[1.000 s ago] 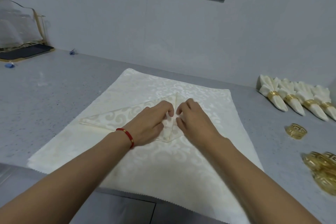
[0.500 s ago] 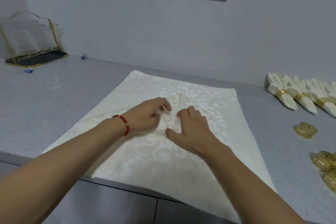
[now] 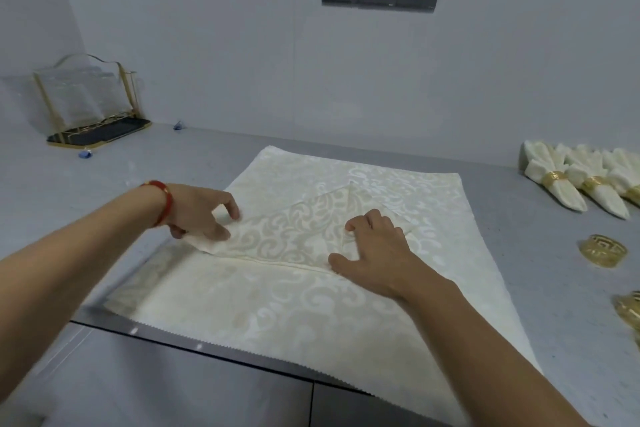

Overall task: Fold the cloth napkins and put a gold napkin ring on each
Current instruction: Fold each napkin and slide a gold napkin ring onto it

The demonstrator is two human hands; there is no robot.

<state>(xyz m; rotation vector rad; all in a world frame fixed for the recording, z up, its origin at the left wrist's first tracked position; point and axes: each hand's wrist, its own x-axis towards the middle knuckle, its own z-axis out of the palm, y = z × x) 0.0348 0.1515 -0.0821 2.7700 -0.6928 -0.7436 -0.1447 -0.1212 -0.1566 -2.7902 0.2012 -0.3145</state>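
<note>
Left hand (image 3: 199,215) pinches one napkin's (image 3: 287,236) corner; right hand (image 3: 375,250) presses it flat

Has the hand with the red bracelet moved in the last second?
Yes. The left hand has slid leftward along the folded napkin, away from the right hand, and now pinches the napkin's left corner.
</note>
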